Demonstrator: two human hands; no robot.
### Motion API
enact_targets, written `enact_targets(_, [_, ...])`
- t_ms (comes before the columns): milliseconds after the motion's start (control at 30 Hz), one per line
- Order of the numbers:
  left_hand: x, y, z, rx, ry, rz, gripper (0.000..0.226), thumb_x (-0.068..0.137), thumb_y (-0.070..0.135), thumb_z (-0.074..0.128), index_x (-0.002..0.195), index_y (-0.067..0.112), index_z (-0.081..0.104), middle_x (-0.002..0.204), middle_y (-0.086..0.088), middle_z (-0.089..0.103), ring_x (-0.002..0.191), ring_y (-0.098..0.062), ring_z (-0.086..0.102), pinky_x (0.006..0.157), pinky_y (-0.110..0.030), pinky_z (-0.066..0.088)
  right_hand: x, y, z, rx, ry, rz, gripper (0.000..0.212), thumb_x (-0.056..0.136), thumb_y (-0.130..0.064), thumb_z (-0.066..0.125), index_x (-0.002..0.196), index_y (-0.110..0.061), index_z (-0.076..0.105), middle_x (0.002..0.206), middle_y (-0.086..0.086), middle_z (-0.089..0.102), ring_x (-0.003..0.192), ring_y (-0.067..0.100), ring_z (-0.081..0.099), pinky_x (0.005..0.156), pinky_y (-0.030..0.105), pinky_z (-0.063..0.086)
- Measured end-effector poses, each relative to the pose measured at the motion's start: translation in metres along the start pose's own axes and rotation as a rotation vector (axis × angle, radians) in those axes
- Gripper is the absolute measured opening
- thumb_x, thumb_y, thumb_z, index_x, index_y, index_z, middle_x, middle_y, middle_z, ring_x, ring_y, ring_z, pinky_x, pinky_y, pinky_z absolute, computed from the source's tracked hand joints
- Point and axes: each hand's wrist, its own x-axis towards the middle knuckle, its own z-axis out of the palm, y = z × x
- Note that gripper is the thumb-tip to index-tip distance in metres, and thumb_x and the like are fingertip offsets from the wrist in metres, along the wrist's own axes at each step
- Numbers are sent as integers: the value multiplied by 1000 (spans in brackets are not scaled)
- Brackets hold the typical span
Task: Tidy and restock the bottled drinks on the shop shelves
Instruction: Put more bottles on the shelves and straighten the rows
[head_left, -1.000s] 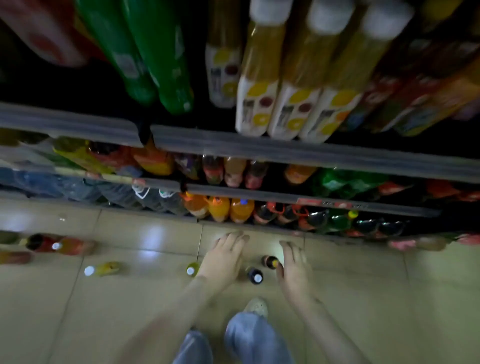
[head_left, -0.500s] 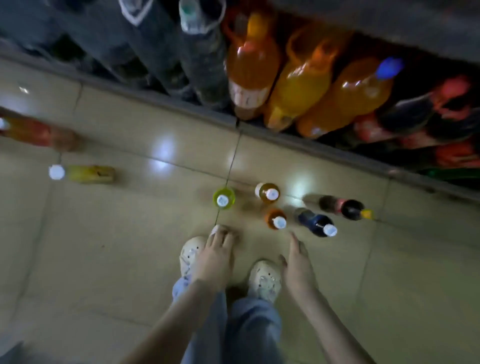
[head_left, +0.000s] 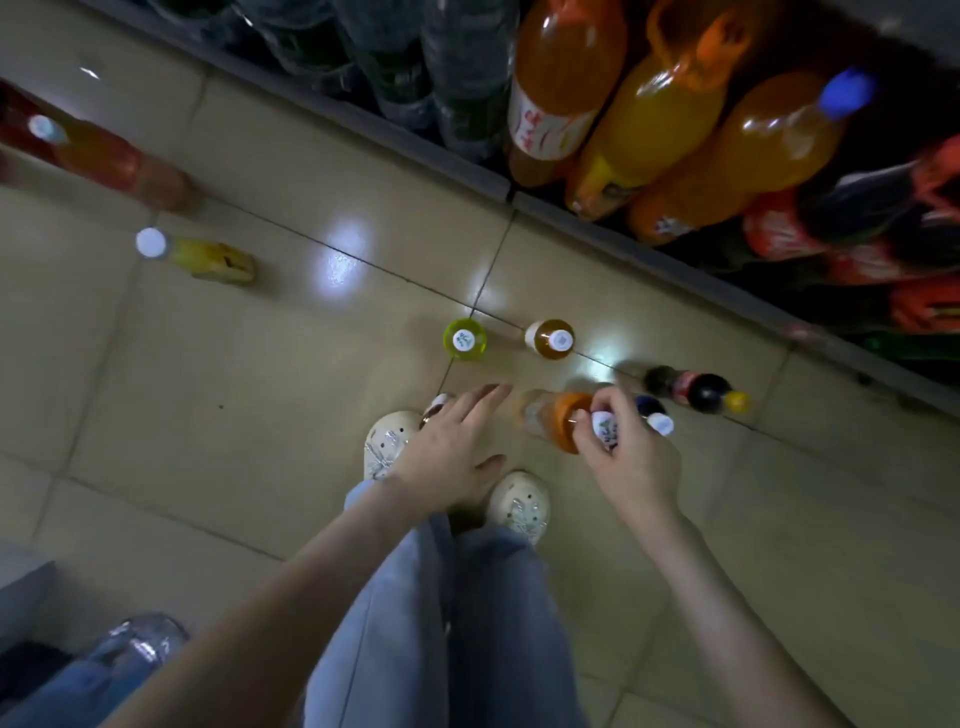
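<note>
Several small bottles stand on the tiled floor before the bottom shelf. My right hand pinches the white cap of a small orange drink bottle, which leans to the left. My left hand hovers open beside it, fingers stretched toward the bottle without touching it. A green bottle and an amber bottle stand just beyond. To the right are a dark blue bottle with a white cap and a cola bottle with a yellow cap.
The bottom shelf runs diagonally across the top, packed with large orange soda bottles and dark water bottles. A yellow bottle and a red bottle stand at the left. My two white shoes are below my hands.
The view dropped from the shelves to the floor. My right hand reached forward and took the orange bottle by its cap, tilting it. My left hand moved forward with fingers spread.
</note>
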Motion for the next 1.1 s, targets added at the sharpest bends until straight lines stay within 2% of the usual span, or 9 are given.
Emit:
enact_targets(100, [-29,77,-53,-13,-69,90,91,76,34,77,150,19,25,151,-5,35,136,-22,35,107,-27,28,-44,-57,-89,160,-16,-75,15,83,-45,55,86,-33,45,68,-19,55,68,15,56,60,33,41])
enact_targets(233, [-78,171,-135,-30,30,28,75,71,40,79,134,20,45,123,-3,59,107,-25,58,69,-13,27,-87,-127,-192,409,-54,-130,20,87,-31,64,80,-34,46,75,-29,56,71,10,55,70,41,47])
enact_targets(433, [-156,254,-261,-29,192,-40,47,66,45,79,98,25,52,85,6,59,83,-18,60,57,-22,36,-128,-218,-289,618,-236,-215,50,79,-8,77,116,-24,47,104,-6,58,81,-7,55,74,8,43])
enact_targets(500, [-184,273,-300,-128,267,-55,45,64,51,80,93,30,53,81,16,59,78,-5,58,54,-14,36,-140,-249,-307,566,-362,-272,61,79,-17,79,129,-19,45,124,3,57,106,4,57,94,16,44])
enact_targets(567, [-216,290,-338,-238,339,-20,44,56,61,78,85,34,59,72,26,63,73,10,59,55,-6,40,-153,-281,-320,607,-481,-346,62,76,-28,79,129,-29,47,129,-4,58,118,11,56,102,31,45])
enact_targets(633, [-248,303,-371,-309,370,20,45,49,66,75,83,39,64,75,32,66,75,16,59,61,-5,44,-166,-316,-332,677,-543,-444,57,76,-26,79,122,-38,47,119,-16,64,115,8,60,94,26,50])
enact_targets(800, [-313,310,-431,-446,428,30,31,69,46,79,95,30,72,94,6,74,90,-11,69,87,-36,55,-196,-403,-359,646,-616,-748,45,86,-7,70,105,-47,65,108,-14,71,103,9,67,78,20,53])
enact_targets(967, [-354,316,-498,-425,499,37,39,72,60,72,99,33,69,88,10,74,80,-6,70,65,-22,55,-204,-474,-383,660,-632,-835,36,88,-23,70,121,-29,59,106,-4,73,88,8,71,69,19,54])
enact_targets(1100, [-379,316,-565,-317,509,77,59,62,76,67,104,34,69,90,7,74,84,-15,71,75,-31,59,-206,-535,-401,672,-581,-890,52,76,-33,76,125,-25,59,112,-1,72,101,15,69,78,25,54])
